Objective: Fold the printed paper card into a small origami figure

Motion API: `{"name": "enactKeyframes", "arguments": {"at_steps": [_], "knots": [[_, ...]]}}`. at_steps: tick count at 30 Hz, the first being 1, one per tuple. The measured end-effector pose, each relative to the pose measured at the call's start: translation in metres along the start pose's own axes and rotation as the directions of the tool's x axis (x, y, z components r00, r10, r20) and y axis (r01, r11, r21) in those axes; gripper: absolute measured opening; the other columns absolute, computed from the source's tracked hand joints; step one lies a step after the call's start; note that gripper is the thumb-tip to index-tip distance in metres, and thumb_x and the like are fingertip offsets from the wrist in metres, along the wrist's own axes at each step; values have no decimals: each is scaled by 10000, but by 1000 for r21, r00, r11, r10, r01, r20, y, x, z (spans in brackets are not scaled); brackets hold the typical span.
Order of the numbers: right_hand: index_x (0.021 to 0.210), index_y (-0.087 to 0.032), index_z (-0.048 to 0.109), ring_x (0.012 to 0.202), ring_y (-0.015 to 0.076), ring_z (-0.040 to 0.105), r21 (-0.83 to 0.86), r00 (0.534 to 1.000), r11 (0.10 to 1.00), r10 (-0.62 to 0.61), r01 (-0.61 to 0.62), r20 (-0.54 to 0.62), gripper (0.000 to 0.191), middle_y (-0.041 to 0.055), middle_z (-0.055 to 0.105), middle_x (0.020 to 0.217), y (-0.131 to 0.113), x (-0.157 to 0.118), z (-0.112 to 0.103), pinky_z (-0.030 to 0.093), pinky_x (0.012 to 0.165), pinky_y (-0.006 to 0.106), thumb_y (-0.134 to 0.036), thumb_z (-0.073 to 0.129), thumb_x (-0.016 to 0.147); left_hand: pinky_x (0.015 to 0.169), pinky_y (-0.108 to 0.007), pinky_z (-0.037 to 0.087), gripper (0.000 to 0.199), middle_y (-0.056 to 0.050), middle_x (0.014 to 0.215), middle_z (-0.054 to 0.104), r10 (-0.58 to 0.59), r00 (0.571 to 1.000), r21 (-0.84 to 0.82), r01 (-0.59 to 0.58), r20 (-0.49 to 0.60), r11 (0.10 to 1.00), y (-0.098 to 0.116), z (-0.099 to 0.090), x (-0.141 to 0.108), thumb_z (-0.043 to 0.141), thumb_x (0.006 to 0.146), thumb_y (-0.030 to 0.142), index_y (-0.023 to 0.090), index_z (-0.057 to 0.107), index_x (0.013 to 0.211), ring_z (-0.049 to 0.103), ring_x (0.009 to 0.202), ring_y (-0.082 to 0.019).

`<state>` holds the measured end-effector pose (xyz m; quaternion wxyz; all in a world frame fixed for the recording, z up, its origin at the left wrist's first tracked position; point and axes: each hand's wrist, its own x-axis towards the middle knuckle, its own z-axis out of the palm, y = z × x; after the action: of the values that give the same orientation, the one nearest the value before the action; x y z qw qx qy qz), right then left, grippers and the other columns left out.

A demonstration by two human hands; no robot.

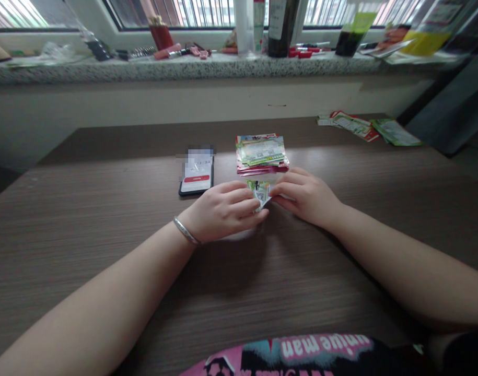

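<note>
A small green and white printed paper [261, 191] lies between my two hands, its lower part folded to a slanted edge. My left hand [228, 210], with a silver bangle at the wrist, rests over the paper's left side, fingers together on it. On the right, my right hand [303, 196] pinches the paper's right edge between thumb and fingers. Just beyond the hands sits a stack of green and red printed packets [261, 153]. The fingers partly cover the paper.
A phone [197, 171] with a lit screen lies left of the stack on the brown table [105, 209]. More printed packets [356, 126] are at the back right. Bottles, a red cup [159, 35] and small items stand on the granite windowsill [207, 68].
</note>
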<state>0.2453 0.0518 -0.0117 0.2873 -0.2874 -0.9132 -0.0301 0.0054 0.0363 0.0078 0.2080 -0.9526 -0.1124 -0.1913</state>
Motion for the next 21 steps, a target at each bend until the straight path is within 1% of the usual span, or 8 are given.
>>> {"name": "enactKeyframes", "arguments": {"at_steps": [2,3,7,10,12,16,18,21], "knots": [[865,-193,674,857,189,571,-1,999,999,-39,39,22,154,53,678,874,2,1,-1,477,813,341,-273,547,898,876,-329,498,228,21,944,690,3,998,-20,-2,60,1000,-1,0,0,500,929,218,294,582,1128,627,870,-138],[853,-194,671,862,188,568,-6,997,998,-65,65,40,162,51,680,875,2,2,-2,469,820,342,-272,538,903,885,-333,491,238,16,946,694,-13,997,-30,16,77,999,-1,1,0,496,931,224,292,574,1146,627,866,-138],[868,-203,666,845,188,554,-44,985,990,-127,133,118,175,38,680,874,4,2,-3,452,794,336,-291,521,912,908,-356,460,194,-32,942,701,-168,981,-22,171,94,985,0,7,-1,519,915,292,209,608,1067,629,868,-169],[858,-200,666,840,192,547,-51,981,991,-117,126,152,197,44,675,866,6,0,0,453,772,333,-309,512,915,914,-380,435,325,-64,1013,694,-258,958,5,259,124,966,0,11,-2,573,869,409,186,610,1103,622,933,-216],[859,-194,668,866,192,556,-17,980,992,-119,123,157,205,52,678,871,7,-1,2,458,783,330,-304,505,919,893,-383,424,336,-62,1020,693,-269,952,20,269,146,963,0,13,-3,583,860,416,200,616,1115,614,957,-230],[865,-193,667,926,184,575,87,974,988,-142,128,179,177,52,689,910,9,-2,7,471,828,332,-266,513,914,836,-374,412,234,-42,963,698,-296,940,47,292,168,955,1,14,-4,556,882,340,227,636,1071,611,930,-220],[865,-197,665,933,181,583,114,972,987,-133,112,193,148,53,692,931,9,-2,8,478,833,338,-250,531,901,835,-373,407,197,-33,922,696,-297,936,43,295,186,955,1,14,-3,546,890,328,232,648,1028,609,908,-213],[858,-194,662,933,180,595,126,972,989,-99,73,213,114,62,692,952,10,-3,8,486,832,345,-232,558,880,847,-368,407,150,-31,862,686,-266,937,11,271,227,963,-1,14,-3,534,898,298,229,664,928,604,868,-194]]}}
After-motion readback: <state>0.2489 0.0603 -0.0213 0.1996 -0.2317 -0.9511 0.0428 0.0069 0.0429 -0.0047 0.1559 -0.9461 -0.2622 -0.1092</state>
